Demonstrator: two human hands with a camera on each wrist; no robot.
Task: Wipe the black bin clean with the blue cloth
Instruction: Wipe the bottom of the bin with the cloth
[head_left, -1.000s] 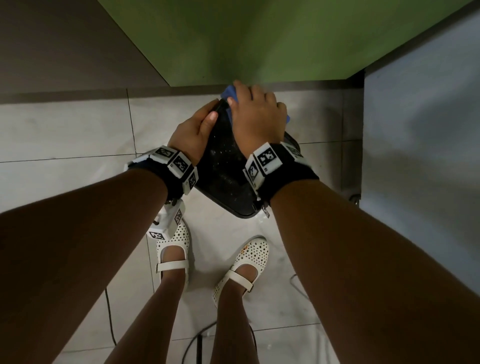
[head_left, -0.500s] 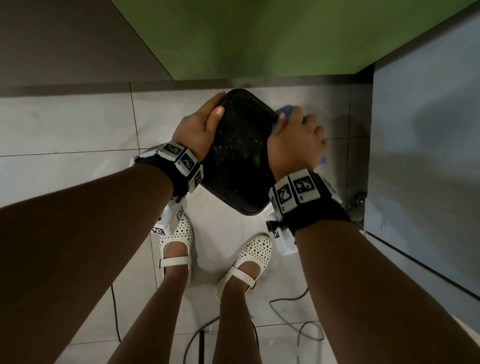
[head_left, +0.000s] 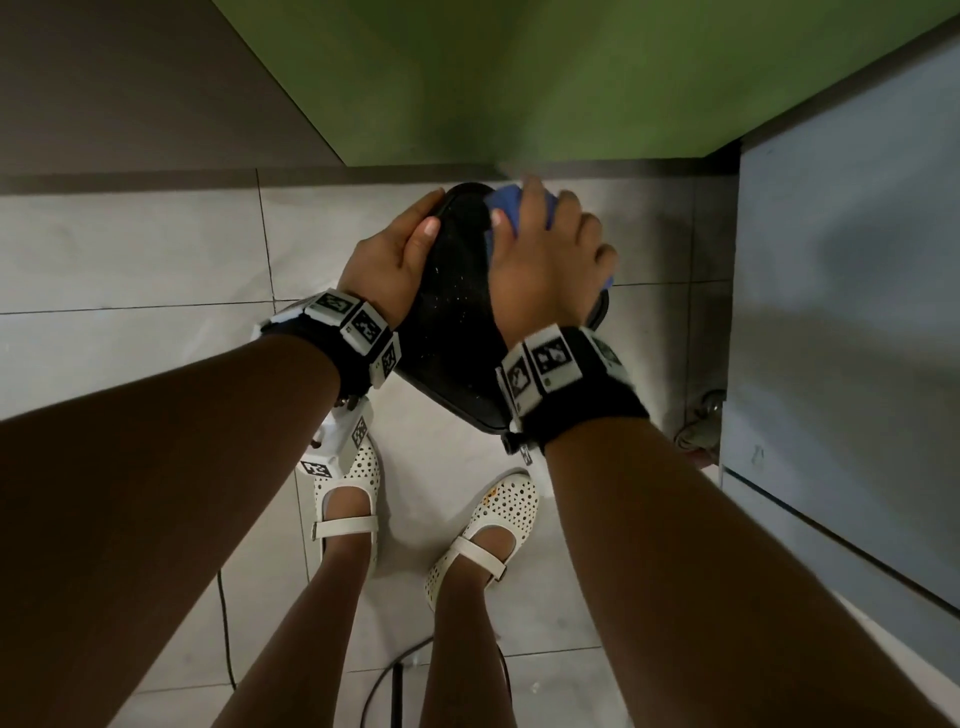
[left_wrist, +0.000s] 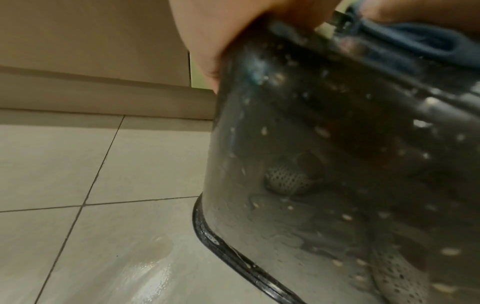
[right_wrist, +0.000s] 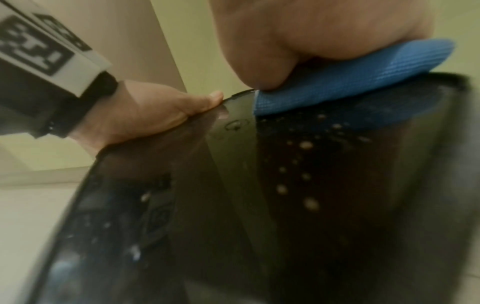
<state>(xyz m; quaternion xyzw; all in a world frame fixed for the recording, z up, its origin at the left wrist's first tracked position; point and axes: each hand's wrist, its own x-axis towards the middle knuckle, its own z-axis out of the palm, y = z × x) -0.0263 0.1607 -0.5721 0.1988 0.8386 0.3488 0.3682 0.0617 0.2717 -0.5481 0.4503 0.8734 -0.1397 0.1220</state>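
Note:
The black bin (head_left: 457, 317) stands upside down and tilted on the floor, its glossy wall (left_wrist: 337, 164) speckled with pale spots and wet streaks. My left hand (head_left: 395, 254) grips its upper left edge, thumb (right_wrist: 207, 100) lying along the side. My right hand (head_left: 545, 249) presses the folded blue cloth (head_left: 506, 205) against the bin's top right part; the cloth (right_wrist: 350, 86) shows bright blue under the palm in the right wrist view. The bin's lower rim (left_wrist: 228, 253) rests on the tiles.
Pale floor tiles (head_left: 130, 249) with a wet patch (left_wrist: 145, 267) beside the bin. A green wall (head_left: 519, 78) rises behind, a grey cabinet (head_left: 841, 312) with a castor (head_left: 698, 431) stands on the right. My feet in white shoes (head_left: 353, 483) are just below the bin; cables (head_left: 384, 686) trail on the floor.
My right hand with the cloth has swept from the bin's right side back up onto its top right part. The left hand keeps its grip.

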